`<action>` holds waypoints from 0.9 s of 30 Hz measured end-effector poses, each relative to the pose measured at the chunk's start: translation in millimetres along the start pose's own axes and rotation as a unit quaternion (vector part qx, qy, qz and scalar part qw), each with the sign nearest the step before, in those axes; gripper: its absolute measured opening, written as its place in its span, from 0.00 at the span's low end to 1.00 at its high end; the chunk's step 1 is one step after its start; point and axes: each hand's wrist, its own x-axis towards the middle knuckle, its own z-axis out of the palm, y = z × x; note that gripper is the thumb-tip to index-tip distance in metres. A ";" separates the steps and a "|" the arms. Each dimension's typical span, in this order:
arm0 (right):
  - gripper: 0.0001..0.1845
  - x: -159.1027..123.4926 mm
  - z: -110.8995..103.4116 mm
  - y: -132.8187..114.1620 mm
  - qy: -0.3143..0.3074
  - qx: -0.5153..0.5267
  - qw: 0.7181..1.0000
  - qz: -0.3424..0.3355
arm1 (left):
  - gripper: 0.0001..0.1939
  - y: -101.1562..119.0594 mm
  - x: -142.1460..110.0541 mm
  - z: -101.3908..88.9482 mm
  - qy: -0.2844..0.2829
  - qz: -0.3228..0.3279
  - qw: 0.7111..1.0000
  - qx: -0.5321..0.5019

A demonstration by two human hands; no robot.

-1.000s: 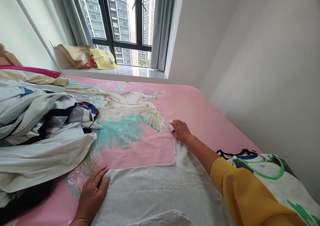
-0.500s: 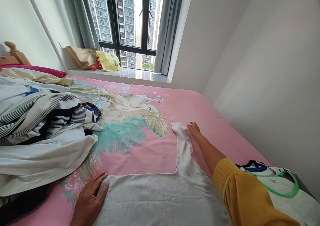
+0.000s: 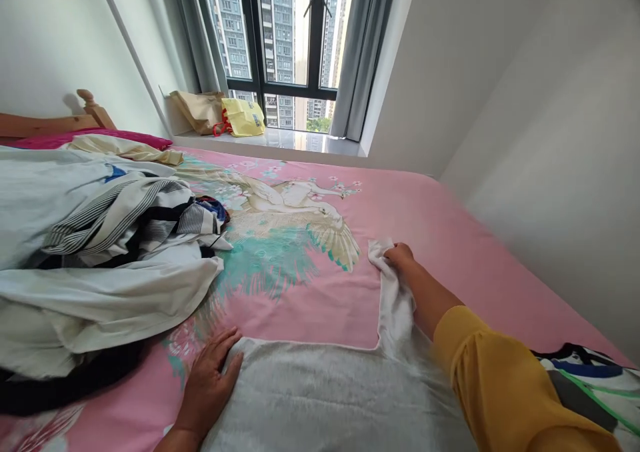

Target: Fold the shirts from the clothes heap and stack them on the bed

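A light grey garment (image 3: 330, 392) lies spread over the bed in front of me, with a narrow, sleeve-like strip (image 3: 395, 305) reaching away on its right side. My right hand (image 3: 400, 255) has its fingers closed on the strip near the far end, where the cloth bunches slightly. At the garment's left corner, my left hand (image 3: 213, 375) rests flat, palm down, with the thumb apart from the fingers. The lower part of the garment runs out of view at the bottom.
A heap of white, black and striped clothes (image 3: 125, 285) lies on the left. Folded clothes (image 3: 590, 372) sit at the right edge. The pink bird-patterned sheet (image 3: 415, 199) covers the bed. Brown (image 3: 197, 112) and yellow (image 3: 243, 117) bags stand on the windowsill.
My right hand has moved left onto the sleeve-like strip from just beside it and closed on the cloth. My left hand stays at the corner. The view has turned left.
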 end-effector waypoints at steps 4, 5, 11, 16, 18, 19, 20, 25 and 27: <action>0.14 -37.0 -32.2 0.3 -0.005 0.164 0.986 0.005 | 0.18 10.8 0.7 -3.7 -0.005 -0.007 1.000 -0.004; 0.13 -49.2 -45.4 0.2 -0.009 0.199 0.980 0.003 | 0.18 13.5 1.0 -4.7 -0.006 -0.008 1.000 -0.004; 0.15 -138.1 -131.8 -1.2 -0.020 0.330 0.944 -0.020 | 0.22 32.3 12.3 -16.8 -0.076 -0.030 0.996 0.046; 0.15 -211.6 -180.3 -5.8 -0.025 0.396 0.917 -0.038 | 0.15 54.8 39.9 -36.8 -0.169 -0.009 0.983 0.072; 0.13 -238.5 -195.1 -5.6 -0.018 0.399 0.915 -0.054 | 0.11 63.0 48.7 -47.6 -0.198 0.011 0.978 0.063; 0.13 -251.9 -202.1 -4.5 -0.013 0.401 0.914 -0.061 | 0.11 66.6 51.0 -53.9 -0.209 0.019 0.976 0.056; 0.12 -265.5 -208.9 -2.7 -0.007 0.405 0.912 -0.068 | 0.11 70.1 51.6 -60.9 -0.217 0.027 0.975 0.047; 0.15 -339.9 -237.0 15.4 0.014 0.444 0.892 -0.086 | 0.12 87.1 31.3 -102.6 -0.231 0.085 0.969 0.006; 0.14 -371.4 -243.1 26.8 0.030 0.458 0.884 -0.086 | 0.11 91.8 16.1 -117.3 -0.227 0.110 0.968 0.000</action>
